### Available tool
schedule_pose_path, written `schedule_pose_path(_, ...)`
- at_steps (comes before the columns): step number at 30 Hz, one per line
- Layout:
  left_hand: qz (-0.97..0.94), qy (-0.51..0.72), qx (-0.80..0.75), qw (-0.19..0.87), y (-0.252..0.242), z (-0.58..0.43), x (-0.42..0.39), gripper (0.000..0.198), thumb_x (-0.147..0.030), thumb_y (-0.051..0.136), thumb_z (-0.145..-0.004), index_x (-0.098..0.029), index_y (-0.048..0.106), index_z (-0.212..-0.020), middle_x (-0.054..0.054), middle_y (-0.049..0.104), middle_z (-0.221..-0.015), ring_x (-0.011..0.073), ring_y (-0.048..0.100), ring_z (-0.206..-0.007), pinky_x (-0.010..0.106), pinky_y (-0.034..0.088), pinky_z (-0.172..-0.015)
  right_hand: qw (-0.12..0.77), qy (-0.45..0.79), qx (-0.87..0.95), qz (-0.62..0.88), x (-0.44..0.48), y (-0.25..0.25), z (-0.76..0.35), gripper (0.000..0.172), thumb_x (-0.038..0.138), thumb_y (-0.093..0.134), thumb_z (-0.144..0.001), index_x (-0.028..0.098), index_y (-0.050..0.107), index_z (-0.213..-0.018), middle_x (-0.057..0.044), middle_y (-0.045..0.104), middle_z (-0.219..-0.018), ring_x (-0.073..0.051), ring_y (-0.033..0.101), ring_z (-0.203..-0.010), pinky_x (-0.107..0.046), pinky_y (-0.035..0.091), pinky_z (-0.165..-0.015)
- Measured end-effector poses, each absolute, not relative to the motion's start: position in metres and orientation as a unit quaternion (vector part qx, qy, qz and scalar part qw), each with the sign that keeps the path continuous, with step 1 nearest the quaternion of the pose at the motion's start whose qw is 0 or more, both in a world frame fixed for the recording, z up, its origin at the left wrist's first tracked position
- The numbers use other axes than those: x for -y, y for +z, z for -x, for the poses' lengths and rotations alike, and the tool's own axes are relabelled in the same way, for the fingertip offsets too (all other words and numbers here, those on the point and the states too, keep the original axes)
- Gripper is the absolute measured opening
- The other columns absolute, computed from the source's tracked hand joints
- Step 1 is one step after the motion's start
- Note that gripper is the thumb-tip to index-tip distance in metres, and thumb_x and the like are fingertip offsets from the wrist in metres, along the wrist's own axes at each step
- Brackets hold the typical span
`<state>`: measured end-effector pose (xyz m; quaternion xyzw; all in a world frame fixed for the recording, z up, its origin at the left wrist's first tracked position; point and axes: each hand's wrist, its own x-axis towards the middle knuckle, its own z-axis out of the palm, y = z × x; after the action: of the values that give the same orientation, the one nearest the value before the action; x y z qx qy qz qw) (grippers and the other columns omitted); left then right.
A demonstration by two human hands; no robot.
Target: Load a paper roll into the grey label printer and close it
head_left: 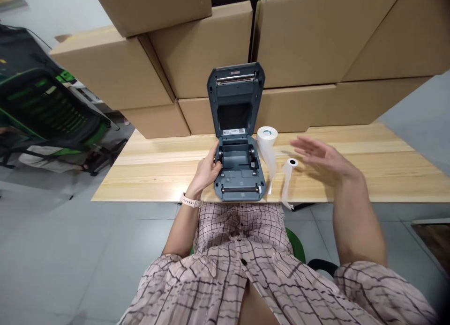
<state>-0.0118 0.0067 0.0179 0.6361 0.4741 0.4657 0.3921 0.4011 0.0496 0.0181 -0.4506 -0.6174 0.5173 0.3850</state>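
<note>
A dark grey label printer (237, 162) sits on the table in front of me, its lid (235, 114) raised and its inner bay bare of any roll. My left hand (207, 168) grips the printer's left side, thumb over the rim and the other fingers partly hidden. To the right of the printer stands a large white label roll (267, 136) with a strip trailing toward me. Nearer me is a small white paper roll (290, 168), its loose tail hanging over the table edge. My right hand (319, 154) hovers open to the right of both rolls, holding nothing.
Cardboard boxes (297, 44) are stacked along the back of the wooden table (379, 170), close behind the printer lid. The table's front edge runs just before my lap. A dark mesh office chair (49, 109) stands on the left, with part of another person beside it.
</note>
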Motion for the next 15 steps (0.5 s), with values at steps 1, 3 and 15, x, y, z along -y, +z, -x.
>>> schedule_pose_path(1, -0.631, 0.467, -0.471, 0.403, 0.017, 0.013, -0.008, 0.082, -0.02, 0.072, -0.083, -0.032, 0.049, -0.161, 0.012, 0.069, -0.15, 0.0308, 0.07, -0.129, 0.052, 0.056, -0.112, 0.397, 0.492, 0.635, 0.444, -0.065, 0.023, -0.402, 0.078, 0.043, 0.094, -0.073, 0.044, 0.063, -0.145, -0.004, 0.06, -0.161, -0.037, 0.052, -0.154, -0.068, 0.046, -0.125)
schedule_pose_path(3, -0.608, 0.479, -0.464, 0.431, 0.015, 0.014, -0.01, 0.086, -0.022, 0.073, -0.083, -0.03, 0.045, -0.164, 0.015, 0.069, -0.151, 0.0293, 0.072, -0.127, 0.051, 0.057, -0.111, 0.389, 0.47, 0.66, 0.438, -0.1, 0.03, -0.395, 0.091, 0.037, 0.1, -0.062, 0.036, 0.063, -0.145, -0.009, 0.058, -0.162, -0.037, 0.047, -0.158, -0.065, 0.036, -0.132)
schedule_pose_path(15, -0.548, 0.517, -0.464, 0.467, 0.012, 0.009, -0.008, 0.089, -0.016, 0.073, -0.079, -0.025, 0.046, -0.163, 0.018, 0.063, -0.157, 0.0298, 0.066, -0.142, 0.048, 0.057, -0.115, 0.24, 0.566, 0.694, 0.375, -0.162, 0.028, -0.327, 0.085, 0.049, 0.102, -0.049, 0.021, 0.073, -0.123, -0.012, 0.08, -0.125, -0.032, 0.074, -0.115, -0.054, 0.059, -0.108)
